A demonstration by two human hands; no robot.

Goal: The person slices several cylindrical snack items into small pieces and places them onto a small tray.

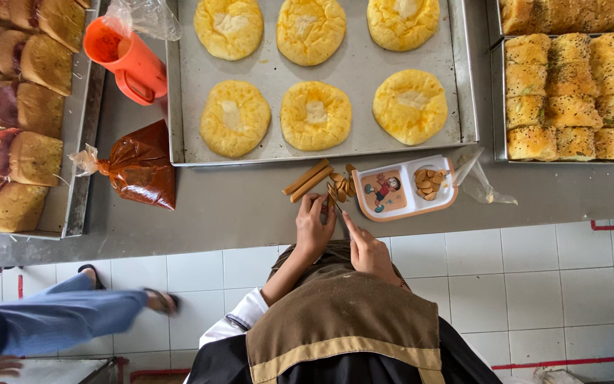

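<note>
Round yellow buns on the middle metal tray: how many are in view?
6. Top row, partly cut off by the picture's edge: left, centre, right. Lower row: left, centre, right. More may lie beyond the top edge.

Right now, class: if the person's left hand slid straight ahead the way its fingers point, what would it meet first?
The left hand points up the counter toward the sausage sticks and cut slices. It would probably meet those first, then the bun tray beyond.
</note>
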